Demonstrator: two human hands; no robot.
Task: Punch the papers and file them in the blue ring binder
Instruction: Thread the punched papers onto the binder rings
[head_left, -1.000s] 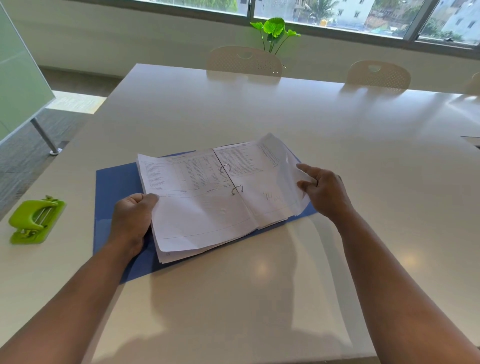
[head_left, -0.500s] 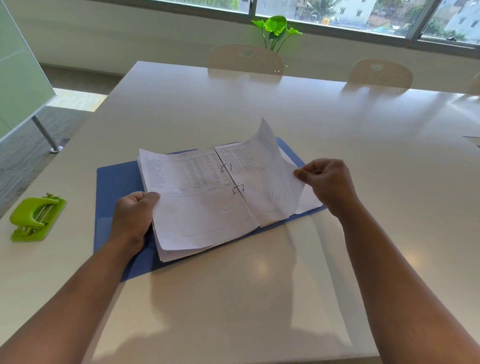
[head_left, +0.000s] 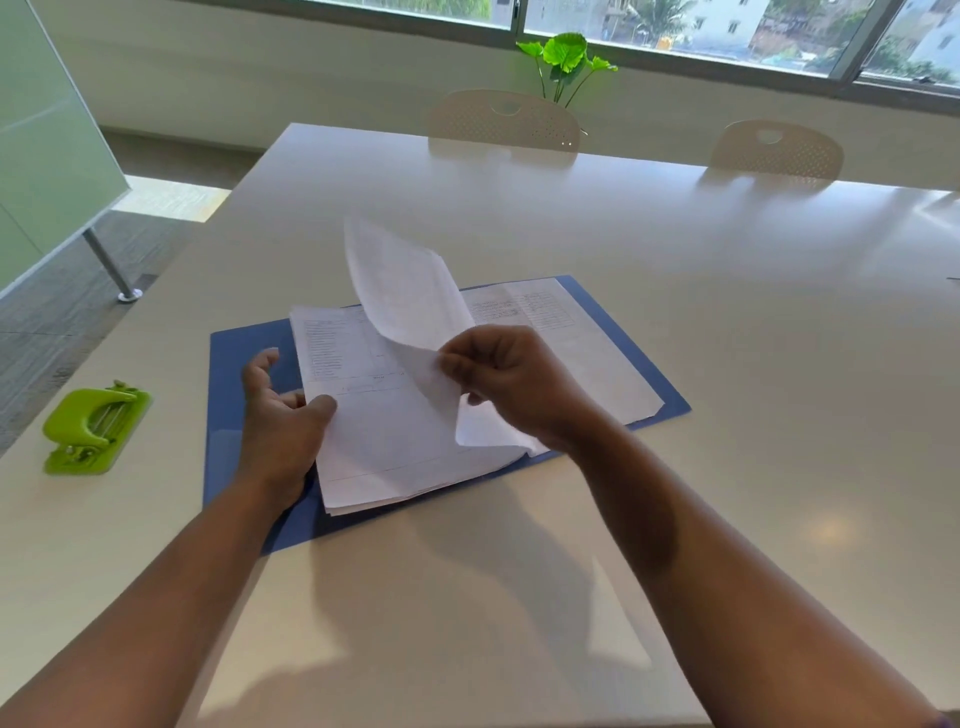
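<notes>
Blue binder (head_left: 239, 364) lies open flat on table (head_left: 675, 312), printed sheets on both halves; my right hand (head_left: 511, 387) pinches one curled, lifted sheet (head_left: 410, 301); my left hand (head_left: 280, 421) rests loose-fingered on left stack (head_left: 374, 447)

You have one view only. Your camera sits on your head and looks forward and down, close over your two arms. It is wide, so you see the white table (head_left: 675, 312) and the window (head_left: 675, 31) far across.
</notes>
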